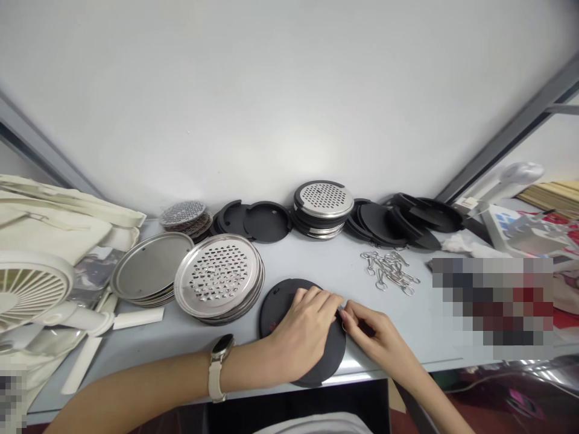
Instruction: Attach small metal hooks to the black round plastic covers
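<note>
Black disc (333,346), left hand (305,331) palm-down across it, right hand (376,336) curled alongside

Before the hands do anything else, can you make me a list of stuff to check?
1. Left hand on the black disc: ok, resting over it.
2. Right hand near the disc's edge: ok.
3. Anything pinched in the right hand: cannot tell, too small.
4. Disc well back from the table's front edge: not ok, it reaches there.
5. Metal loops nearby: ok, loosely piled beyond the right hand.
</note>
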Demonstrator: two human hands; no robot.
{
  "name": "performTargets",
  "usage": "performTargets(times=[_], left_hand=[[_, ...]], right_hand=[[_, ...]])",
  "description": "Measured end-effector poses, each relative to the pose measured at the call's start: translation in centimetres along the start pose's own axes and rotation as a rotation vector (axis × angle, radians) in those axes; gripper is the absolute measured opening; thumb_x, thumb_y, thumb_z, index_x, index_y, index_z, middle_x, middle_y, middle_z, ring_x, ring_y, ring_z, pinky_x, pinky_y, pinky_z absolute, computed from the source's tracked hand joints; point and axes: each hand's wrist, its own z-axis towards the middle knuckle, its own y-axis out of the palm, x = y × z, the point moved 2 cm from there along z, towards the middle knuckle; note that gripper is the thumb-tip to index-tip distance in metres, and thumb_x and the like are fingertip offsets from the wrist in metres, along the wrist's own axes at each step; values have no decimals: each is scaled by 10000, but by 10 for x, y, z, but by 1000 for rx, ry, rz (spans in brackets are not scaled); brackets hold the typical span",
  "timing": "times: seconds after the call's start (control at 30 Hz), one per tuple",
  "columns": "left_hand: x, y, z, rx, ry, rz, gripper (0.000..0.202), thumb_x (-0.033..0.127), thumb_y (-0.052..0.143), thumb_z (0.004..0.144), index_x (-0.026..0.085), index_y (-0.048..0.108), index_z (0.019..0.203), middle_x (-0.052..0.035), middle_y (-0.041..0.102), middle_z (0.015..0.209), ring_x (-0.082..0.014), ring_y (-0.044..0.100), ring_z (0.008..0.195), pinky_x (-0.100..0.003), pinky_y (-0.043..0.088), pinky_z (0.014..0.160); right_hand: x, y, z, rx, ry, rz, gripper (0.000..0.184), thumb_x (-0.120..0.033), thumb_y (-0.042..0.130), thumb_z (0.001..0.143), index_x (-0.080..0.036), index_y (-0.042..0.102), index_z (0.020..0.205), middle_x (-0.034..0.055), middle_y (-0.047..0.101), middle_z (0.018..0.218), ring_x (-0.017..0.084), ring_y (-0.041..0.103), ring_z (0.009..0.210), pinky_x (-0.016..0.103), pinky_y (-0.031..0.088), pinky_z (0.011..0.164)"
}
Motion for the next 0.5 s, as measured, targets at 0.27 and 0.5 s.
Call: performTargets(times=[0.27,0.5], left_hand=[[0,0,1,11,7,-1,267,56,395,914,190,473,1131,-40,561,1060,-191,494,965,-347,356,855],[1,-1,1,11,21,10,268,66,396,924,183,459,1156,-36,565,1032,-195,502,940,-357,361,826]], right_hand=[[-5,0,0,-34,-7,-7,318,-364,416,970,-215,338,700,-53,328,634,122,318,585,237,287,548],[-5,0,-4,-6,-12,-17,319,-368,388,985,-218,340,708,-48,330,644,126,322,588,245,296,556]])
